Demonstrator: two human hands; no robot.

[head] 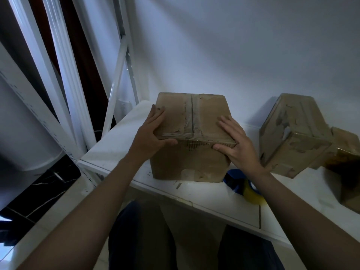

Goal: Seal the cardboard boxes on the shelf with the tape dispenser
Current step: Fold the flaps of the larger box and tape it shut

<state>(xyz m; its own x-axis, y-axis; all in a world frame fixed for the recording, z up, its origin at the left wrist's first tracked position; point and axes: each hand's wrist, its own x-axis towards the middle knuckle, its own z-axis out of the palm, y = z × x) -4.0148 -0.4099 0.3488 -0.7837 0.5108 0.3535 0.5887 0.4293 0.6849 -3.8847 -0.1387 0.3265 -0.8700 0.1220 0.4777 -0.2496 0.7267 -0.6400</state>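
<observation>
A brown cardboard box [191, 152] stands on the white shelf [116, 145], its top flaps closed with clear tape along the centre seam and front edge. My left hand [151, 136] grips the box's front-left top corner, fingers on top and thumb across the front face. My right hand [234, 143] lies flat on the top right, fingers straight, with its thumb on the front edge. The blue tape dispenser [236, 180] with a yellowish roll lies on the shelf to the right of the box, partly hidden behind my right forearm.
A second cardboard box [292, 137] sits tilted to the right, with another box [348, 145] behind it at the frame edge. White shelf posts [124, 75] rise on the left against a white wall. My legs show below the shelf's front edge.
</observation>
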